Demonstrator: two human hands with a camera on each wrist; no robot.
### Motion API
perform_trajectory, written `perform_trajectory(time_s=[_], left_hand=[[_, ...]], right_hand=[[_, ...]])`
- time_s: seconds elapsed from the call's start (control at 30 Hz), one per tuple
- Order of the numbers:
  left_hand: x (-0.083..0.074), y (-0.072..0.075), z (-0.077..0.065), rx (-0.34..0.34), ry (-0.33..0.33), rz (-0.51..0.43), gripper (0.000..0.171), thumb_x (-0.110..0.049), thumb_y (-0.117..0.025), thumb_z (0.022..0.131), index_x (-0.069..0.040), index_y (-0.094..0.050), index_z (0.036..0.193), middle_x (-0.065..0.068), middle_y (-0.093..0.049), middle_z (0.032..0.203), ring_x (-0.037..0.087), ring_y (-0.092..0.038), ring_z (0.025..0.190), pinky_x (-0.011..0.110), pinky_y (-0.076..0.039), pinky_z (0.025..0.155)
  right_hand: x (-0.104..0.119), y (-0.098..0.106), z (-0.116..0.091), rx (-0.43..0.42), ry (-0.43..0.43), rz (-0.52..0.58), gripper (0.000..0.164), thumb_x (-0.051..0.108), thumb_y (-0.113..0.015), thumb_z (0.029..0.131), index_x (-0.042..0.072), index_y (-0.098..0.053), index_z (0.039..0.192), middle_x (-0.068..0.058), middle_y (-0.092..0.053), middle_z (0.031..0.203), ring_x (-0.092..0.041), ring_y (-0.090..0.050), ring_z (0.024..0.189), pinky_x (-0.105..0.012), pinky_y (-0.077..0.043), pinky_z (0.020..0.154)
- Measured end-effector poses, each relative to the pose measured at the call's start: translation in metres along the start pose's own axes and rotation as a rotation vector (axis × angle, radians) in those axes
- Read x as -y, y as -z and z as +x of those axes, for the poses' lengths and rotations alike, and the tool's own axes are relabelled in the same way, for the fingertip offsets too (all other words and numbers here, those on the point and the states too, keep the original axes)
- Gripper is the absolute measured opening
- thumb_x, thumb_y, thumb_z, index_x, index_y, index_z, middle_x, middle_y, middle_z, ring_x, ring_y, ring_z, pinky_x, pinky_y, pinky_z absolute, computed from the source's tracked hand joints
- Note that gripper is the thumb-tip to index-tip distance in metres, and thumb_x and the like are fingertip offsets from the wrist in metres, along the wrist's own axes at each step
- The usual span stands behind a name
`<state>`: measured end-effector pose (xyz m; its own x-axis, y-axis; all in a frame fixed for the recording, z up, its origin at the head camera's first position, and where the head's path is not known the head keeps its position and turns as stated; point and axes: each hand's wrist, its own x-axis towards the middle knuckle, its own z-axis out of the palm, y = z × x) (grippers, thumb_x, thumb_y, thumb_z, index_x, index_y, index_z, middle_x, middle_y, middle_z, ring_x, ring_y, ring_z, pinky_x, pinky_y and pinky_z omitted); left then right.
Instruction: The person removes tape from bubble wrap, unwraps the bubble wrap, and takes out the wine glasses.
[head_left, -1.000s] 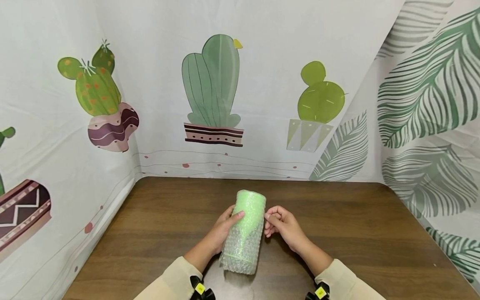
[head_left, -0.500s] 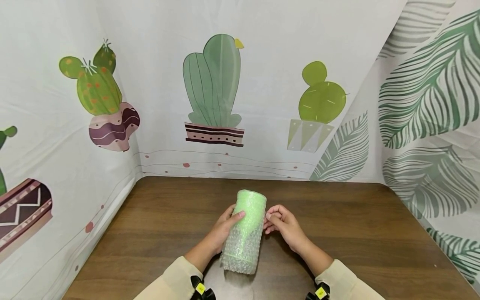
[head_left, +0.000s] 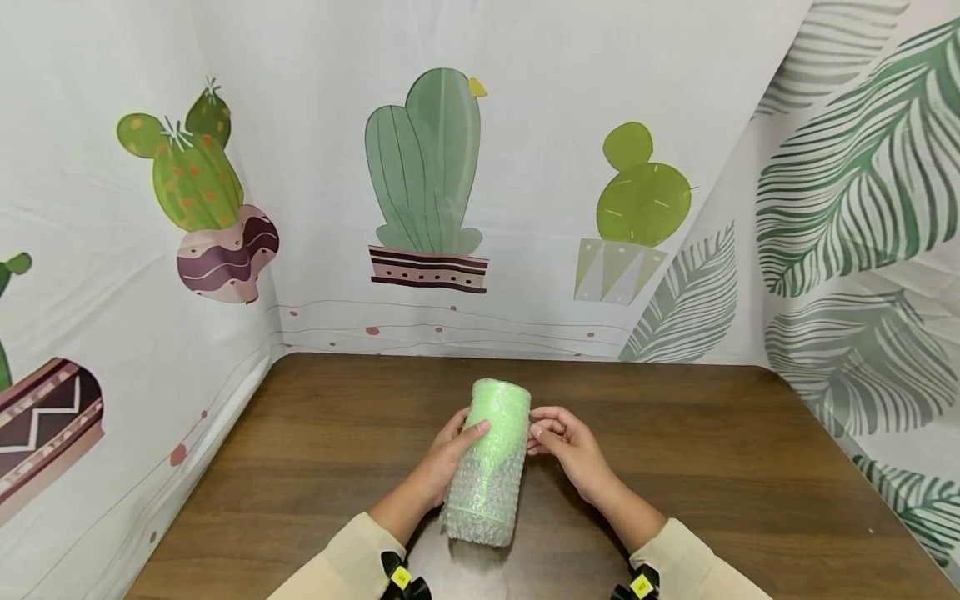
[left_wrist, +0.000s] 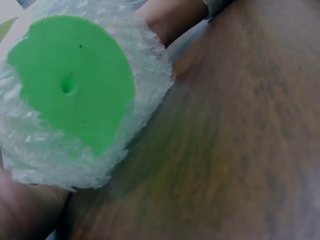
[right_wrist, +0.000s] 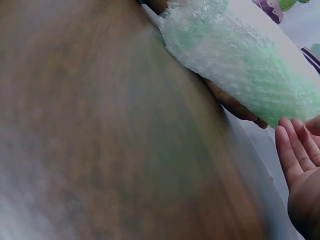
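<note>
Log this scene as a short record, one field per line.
object: green cylinder, tilted
wrapping: bubble wrap around its side, leaving much of one end uncovered
left hand: grips the wrapped cylinder
right hand: fingertips at the wrap's right side near the top; whether they pinch it is unclear
surface: brown wood-look table
backdrop: white cloth printed with potted cacti and large leaves
clothing: pale sleeves

Bubble-wrapped green cylinder (head_left: 487, 467), tilted
</note>
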<state>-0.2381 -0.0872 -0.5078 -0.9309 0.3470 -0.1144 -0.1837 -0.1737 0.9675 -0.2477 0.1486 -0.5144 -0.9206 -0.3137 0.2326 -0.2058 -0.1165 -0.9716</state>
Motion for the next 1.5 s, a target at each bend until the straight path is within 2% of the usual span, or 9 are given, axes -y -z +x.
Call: perform_trajectory(time_s=[0.13,0.3,0.53,0.7,0.87,0.97,1.3,1.4,1.5], left_hand=[[-0.0007,0.0000,-0.0010,0.001,-0.010,-0.020,0.065,-0.038,-0.057,0.101,-0.019,-0.028,0.155,0.011,-0.062,0.115,0.021,-0.066,0.095,0.041,-0.059,0.080],[0.0002,0.0006,-0.0011,-0.008,-0.003,-0.027,0.065,-0.040,-0.057,0.100,-0.022,-0.028,0.155,0.011,-0.061,0.115,0.021,-0.067,0.095,0.042,-0.059,0.080],[0.0015,0.0013,0.0003,-0.009,-0.008,-0.011,0.067,-0.040,-0.059,0.099,-0.021,-0.028,0.155,0.014,-0.060,0.120,0.021,-0.066,0.097,0.042,-0.058,0.081],[0.0019,0.0014,0.0002,-0.013,-0.010,0.007,0.067,-0.039,-0.059,0.099,-0.020,-0.028,0.156,0.015,-0.060,0.121,0.021,-0.066,0.096,0.041,-0.058,0.082],[0.0004,0.0004,-0.0004,-0.016,0.001,0.029,0.069,-0.039,-0.060,0.098,-0.019,-0.027,0.156,0.016,-0.060,0.122,0.021,-0.065,0.096,0.040,-0.058,0.082],[-0.0001,-0.0002,-0.0005,-0.021,0.010,0.038,0.070,-0.038,-0.060,0.098,-0.020,-0.027,0.157,0.017,-0.059,0.124,0.022,-0.065,0.097,0.040,-0.058,0.082],[0.0003,0.0010,-0.0006,0.005,0.015,0.047,0.072,-0.040,-0.057,0.100,-0.022,-0.021,0.159,0.024,-0.048,0.139,0.024,-0.063,0.103,0.041,-0.057,0.085],[0.0000,0.0013,-0.0011,0.004,0.018,0.036,0.071,-0.041,-0.057,0.099,-0.025,-0.021,0.159,0.023,-0.050,0.137,0.025,-0.064,0.102,0.042,-0.057,0.084],[-0.0004,0.0014,-0.0019,0.003,0.023,0.014,0.070,-0.041,-0.058,0.099,-0.028,-0.022,0.158,0.021,-0.055,0.131,0.025,-0.065,0.100,0.043,-0.058,0.083]], right_hand=[[0.0016,0.0004,0.0000,0.004,-0.028,0.017,0.035,0.007,-0.060,0.100,-0.020,-0.050,0.120,0.002,-0.072,0.094,-0.012,-0.072,0.088,-0.035,-0.062,0.083],[0.0020,0.0005,-0.0008,-0.002,-0.087,0.004,0.034,0.011,-0.061,0.101,-0.019,-0.053,0.115,-0.005,-0.069,0.082,-0.014,-0.072,0.075,-0.036,-0.063,0.072],[0.0030,0.0023,-0.0015,0.034,-0.113,0.065,0.034,0.015,-0.057,0.103,-0.015,-0.049,0.117,-0.005,-0.069,0.087,-0.015,-0.072,0.079,-0.033,-0.061,0.072],[0.0044,0.0022,-0.0017,0.038,-0.123,0.114,0.021,0.013,-0.057,0.101,-0.006,-0.053,0.110,-0.004,-0.068,0.084,-0.015,-0.071,0.078,-0.031,-0.061,0.073],[0.0050,-0.0001,-0.0005,-0.009,-0.158,0.091,0.008,0.008,-0.061,0.100,0.003,-0.055,0.101,0.000,-0.065,0.075,-0.013,-0.069,0.070,-0.026,-0.058,0.067],[0.0059,-0.0010,-0.0001,-0.022,-0.161,0.080,0.006,0.007,-0.060,0.100,0.004,-0.054,0.100,0.000,-0.064,0.074,-0.012,-0.069,0.069,-0.025,-0.057,0.065],[0.0040,0.0000,0.0000,0.022,-0.118,0.137,0.019,0.008,-0.059,0.100,-0.003,-0.047,0.110,0.001,-0.071,0.083,-0.014,-0.072,0.076,-0.027,-0.059,0.068],[0.0041,0.0003,0.0002,0.022,-0.137,0.117,0.023,0.011,-0.060,0.100,-0.005,-0.049,0.112,0.001,-0.072,0.086,-0.014,-0.071,0.075,-0.025,-0.058,0.065],[0.0043,0.0002,-0.0003,0.008,-0.157,0.089,0.028,0.015,-0.060,0.101,-0.008,-0.051,0.114,0.001,-0.069,0.081,-0.010,-0.066,0.066,-0.022,-0.053,0.059]])
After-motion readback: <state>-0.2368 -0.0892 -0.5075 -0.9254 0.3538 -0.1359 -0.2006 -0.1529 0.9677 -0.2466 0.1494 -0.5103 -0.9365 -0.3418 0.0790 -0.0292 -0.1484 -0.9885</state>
